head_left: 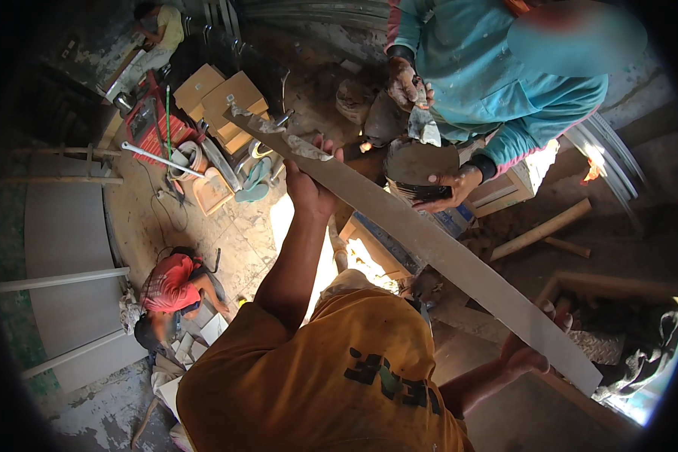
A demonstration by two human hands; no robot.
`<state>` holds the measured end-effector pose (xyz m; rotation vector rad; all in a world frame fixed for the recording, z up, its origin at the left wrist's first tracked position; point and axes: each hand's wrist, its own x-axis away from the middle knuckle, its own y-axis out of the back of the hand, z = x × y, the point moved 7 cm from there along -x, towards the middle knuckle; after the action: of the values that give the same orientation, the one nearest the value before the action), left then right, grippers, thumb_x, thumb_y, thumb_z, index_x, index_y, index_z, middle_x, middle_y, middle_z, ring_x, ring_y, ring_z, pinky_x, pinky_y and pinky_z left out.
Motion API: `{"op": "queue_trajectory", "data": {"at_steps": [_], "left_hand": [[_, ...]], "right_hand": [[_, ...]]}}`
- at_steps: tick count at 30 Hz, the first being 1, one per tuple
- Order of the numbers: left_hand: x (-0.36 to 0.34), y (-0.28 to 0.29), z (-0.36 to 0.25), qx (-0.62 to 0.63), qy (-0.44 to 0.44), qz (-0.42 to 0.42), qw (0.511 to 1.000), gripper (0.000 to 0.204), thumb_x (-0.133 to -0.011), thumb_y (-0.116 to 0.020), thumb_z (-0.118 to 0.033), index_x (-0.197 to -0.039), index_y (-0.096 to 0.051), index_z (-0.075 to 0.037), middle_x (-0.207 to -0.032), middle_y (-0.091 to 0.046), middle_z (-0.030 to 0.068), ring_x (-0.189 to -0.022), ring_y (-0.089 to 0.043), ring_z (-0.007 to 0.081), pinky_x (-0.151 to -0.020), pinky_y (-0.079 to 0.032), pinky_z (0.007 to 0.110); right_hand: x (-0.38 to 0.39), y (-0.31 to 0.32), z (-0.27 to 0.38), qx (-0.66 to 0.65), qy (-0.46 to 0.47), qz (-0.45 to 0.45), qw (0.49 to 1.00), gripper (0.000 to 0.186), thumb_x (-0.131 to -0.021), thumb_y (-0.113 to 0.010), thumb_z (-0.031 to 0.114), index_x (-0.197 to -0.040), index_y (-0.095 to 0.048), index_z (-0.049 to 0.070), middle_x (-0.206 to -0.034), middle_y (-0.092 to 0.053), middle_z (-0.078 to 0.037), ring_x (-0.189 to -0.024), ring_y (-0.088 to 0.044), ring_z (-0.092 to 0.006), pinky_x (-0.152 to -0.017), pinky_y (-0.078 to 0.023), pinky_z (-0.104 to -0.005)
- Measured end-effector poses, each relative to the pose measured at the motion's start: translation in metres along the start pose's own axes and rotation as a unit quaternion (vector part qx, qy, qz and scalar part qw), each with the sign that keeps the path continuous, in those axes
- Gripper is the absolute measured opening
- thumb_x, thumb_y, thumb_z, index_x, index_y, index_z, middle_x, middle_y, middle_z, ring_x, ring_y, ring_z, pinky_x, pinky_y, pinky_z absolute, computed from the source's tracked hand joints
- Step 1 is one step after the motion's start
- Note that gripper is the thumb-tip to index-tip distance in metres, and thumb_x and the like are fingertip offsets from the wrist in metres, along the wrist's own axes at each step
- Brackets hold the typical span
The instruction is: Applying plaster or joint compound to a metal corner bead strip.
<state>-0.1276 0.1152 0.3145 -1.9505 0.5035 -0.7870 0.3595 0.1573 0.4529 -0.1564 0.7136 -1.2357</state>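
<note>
A long, narrow, light grey-brown board (418,226) runs slantwise across the view, from upper left to lower right. My left hand (314,181) is closed around its upper part, beside wet-looking pale dabs (303,146) of paste on that end. Near the lower right end, my right hand (531,343) grips the same board, its fingers curled over the edge. Across from me, a person in a teal shirt (474,68) holds a putty knife (424,126) loaded with pale paste. That person's other hand (452,188) steadies a dark round container (422,166).
Cardboard boxes (233,98), a red case (152,120) and green sandals (255,179) lie at upper left. A person in red (172,282) crouches at lower left. Another person (166,34) sits far back. Metal strips (606,154) and a wooden pole (542,228) lie at right.
</note>
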Motion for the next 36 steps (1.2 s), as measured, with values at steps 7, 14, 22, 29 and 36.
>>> {"op": "queue_trajectory", "data": {"at_steps": [7,14,22,29,36], "left_hand": [[-0.007,0.009,-0.01,-0.025,-0.006,-0.044,0.999,0.043,-0.099,-0.043,-0.044,-0.117,-0.052,-0.006,-0.109,-0.058,0.0053,-0.095,-0.058,0.0201,-0.084,-0.052,0.041],[-0.014,0.002,-0.01,-0.067,-0.03,-0.037,0.997,0.045,-0.099,-0.045,-0.041,-0.123,-0.047,-0.003,-0.112,-0.058,0.0099,-0.095,-0.06,0.0229,-0.086,-0.051,0.041],[-0.014,0.009,0.006,-0.043,0.006,-0.027,0.999,0.041,-0.099,-0.046,-0.041,-0.116,-0.048,-0.004,-0.103,-0.057,0.0082,-0.092,-0.056,0.0213,-0.087,-0.052,0.042],[0.001,0.001,0.011,-0.015,0.04,-0.006,0.999,0.046,-0.099,-0.045,-0.044,-0.109,-0.049,0.001,-0.097,-0.052,0.01,-0.088,-0.052,0.022,-0.087,-0.049,0.041],[0.01,0.004,0.017,-0.059,0.033,-0.014,0.998,0.048,-0.1,-0.041,-0.046,-0.108,-0.051,0.0,-0.096,-0.054,0.0089,-0.088,-0.054,0.0212,-0.085,-0.05,0.04]], "right_hand": [[0.033,-0.026,-0.051,0.261,-0.276,0.172,0.909,0.096,-0.071,-0.077,0.057,-0.14,-0.041,0.0,-0.131,-0.054,-0.018,-0.124,-0.051,-0.0307,-0.104,-0.039,-0.0449],[0.009,-0.174,-0.012,-0.075,-0.127,0.429,0.891,0.085,-0.075,-0.068,0.063,-0.129,-0.049,0.001,-0.112,-0.064,-0.025,-0.099,-0.066,-0.0364,-0.09,-0.051,-0.0497],[-0.053,-0.238,0.063,-0.413,-0.037,0.306,0.857,0.025,-0.088,-0.067,0.03,-0.101,-0.06,0.009,-0.095,-0.062,-0.007,-0.106,-0.058,-0.0287,-0.104,-0.04,-0.0483],[-0.048,-0.244,0.07,-0.468,0.037,0.288,0.835,0.02,-0.092,-0.06,0.027,-0.093,-0.055,0.007,-0.065,-0.053,-0.005,-0.054,-0.052,-0.0185,-0.071,-0.058,-0.0402],[-0.073,-0.275,0.067,-0.491,0.117,0.355,0.787,0.014,-0.085,-0.055,-0.003,-0.088,-0.05,0.01,-0.058,-0.045,-0.002,-0.052,-0.052,-0.0166,-0.084,-0.057,-0.0427]]}}
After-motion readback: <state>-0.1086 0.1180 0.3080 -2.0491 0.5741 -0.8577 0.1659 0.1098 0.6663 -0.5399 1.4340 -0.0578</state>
